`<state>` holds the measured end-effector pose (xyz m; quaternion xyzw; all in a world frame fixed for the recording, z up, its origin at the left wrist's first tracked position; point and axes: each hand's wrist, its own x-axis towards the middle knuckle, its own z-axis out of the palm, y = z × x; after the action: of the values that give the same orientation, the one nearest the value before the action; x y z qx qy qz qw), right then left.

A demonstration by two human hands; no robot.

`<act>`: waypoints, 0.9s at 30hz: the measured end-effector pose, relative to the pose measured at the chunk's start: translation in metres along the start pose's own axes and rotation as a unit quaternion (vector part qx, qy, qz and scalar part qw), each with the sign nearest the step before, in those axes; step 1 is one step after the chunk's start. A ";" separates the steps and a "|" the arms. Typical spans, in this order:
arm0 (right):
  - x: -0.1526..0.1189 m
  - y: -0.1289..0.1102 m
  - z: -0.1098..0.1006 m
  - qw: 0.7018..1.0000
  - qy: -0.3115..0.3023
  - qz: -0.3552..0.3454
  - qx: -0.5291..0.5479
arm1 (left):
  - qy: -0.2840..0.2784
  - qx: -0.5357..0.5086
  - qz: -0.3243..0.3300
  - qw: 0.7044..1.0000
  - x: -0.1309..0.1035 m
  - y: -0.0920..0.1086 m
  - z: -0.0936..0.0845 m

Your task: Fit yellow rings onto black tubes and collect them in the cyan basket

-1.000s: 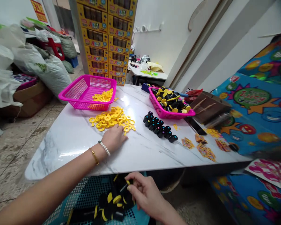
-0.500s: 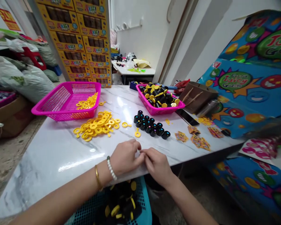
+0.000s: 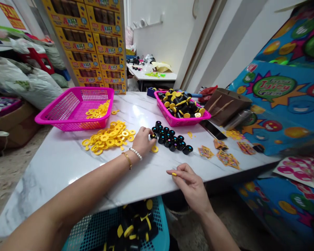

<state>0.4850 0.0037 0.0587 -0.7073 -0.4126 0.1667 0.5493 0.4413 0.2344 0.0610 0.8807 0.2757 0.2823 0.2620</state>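
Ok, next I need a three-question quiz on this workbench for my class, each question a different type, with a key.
1. True or false: the left hand is beside the black cylinders.
2. The basket below the front edge of the table is: A) pink, B) teal, C) white.
3. Fill in: the fingers of the right hand pinch a small ____ piece.
Key: 1 true; 2 B; 3 yellow.

Small workshop, stacked boxes [image 3: 80, 45], bulging sacks [image 3: 38, 87], parts-strewn marble-patterned table [image 3: 94, 174]
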 end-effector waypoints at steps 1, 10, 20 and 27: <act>0.000 0.000 -0.001 1.000 0.007 0.012 0.003 | 0.003 0.003 -0.002 1.000 -0.003 -0.002 -0.007; 0.018 -0.005 0.017 0.961 -0.019 0.207 0.183 | -0.113 0.009 0.020 0.993 -0.104 -0.003 -0.064; 0.054 -0.030 0.067 0.969 -0.103 0.173 0.144 | -0.125 -0.045 0.011 0.991 -0.113 -0.014 -0.058; 0.057 -0.020 0.075 0.970 -0.098 0.178 0.132 | -0.121 -0.057 0.013 0.991 -0.117 -0.014 -0.059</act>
<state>0.4599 0.0971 0.0634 -0.6710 -0.3061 0.3836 0.5557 0.3182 0.1886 0.0522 0.8955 0.2135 0.1922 0.3399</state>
